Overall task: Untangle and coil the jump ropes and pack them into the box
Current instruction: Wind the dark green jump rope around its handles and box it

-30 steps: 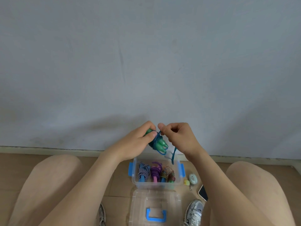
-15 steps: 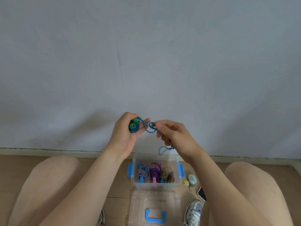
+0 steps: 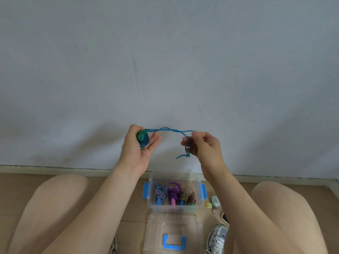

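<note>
Stretching one blue jump rope (image 3: 170, 130) between two hands.

Gripping the green handles (image 3: 142, 137) in the left hand (image 3: 136, 149) at 9 o'clock, fingers curled round them so nothing slips; pinching the cord in the right hand (image 3: 205, 145) at 3 o'clock, fingertips squeezed together on it, with a loose tail hanging down. Holding it up and pulled tight, likely for finding the twists before winding. Counting: one rope in the air, handle count hard to tell. Leaving one clear box (image 3: 152, 206) open at 6 o'clock, under the hands, for an easy drop, with four wound ropes (image 3: 173, 192) standing side by side inside and one lid (image 3: 157, 224) lying flat just nearer.
</note>
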A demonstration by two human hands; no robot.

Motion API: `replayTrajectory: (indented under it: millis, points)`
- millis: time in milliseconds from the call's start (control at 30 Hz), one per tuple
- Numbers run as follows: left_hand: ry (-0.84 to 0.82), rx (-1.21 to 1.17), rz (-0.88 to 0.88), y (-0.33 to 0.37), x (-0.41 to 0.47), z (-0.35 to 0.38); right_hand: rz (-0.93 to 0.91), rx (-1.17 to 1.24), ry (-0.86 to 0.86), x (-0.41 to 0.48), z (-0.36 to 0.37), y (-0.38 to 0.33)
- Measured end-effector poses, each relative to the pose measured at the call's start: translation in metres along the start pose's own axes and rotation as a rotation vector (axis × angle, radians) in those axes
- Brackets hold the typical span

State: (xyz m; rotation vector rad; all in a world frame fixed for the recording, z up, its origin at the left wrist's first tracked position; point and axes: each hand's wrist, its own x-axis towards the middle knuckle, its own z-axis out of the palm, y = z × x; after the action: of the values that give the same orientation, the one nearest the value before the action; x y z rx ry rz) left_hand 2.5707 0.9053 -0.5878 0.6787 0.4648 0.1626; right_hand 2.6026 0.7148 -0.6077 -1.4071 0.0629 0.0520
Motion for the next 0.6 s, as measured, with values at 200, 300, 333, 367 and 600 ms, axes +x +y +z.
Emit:
replayTrajectory:
  millis: [200,300,333,367,600]
  points:
    - [0.054,-0.105,-0.018,-0.003,-0.004,0.003,0.077,0.365,0.08,-0.002,0.007,0.005]
    - [0.064,-0.154,-0.036,-0.003,-0.004,0.005,0.089,0.385,0.1,-0.002,0.005,0.006]
    - [0.064,-0.182,-0.043,-0.003,-0.002,0.004,0.108,0.392,0.077,-0.002,0.004,0.005]
    - [0.062,-0.216,-0.05,-0.002,-0.001,0.003,0.138,0.385,0.037,-0.003,0.003,0.003]
    - [0.096,-0.295,-0.018,0.012,0.014,-0.006,0.099,-0.471,-0.289,-0.001,-0.013,0.009]
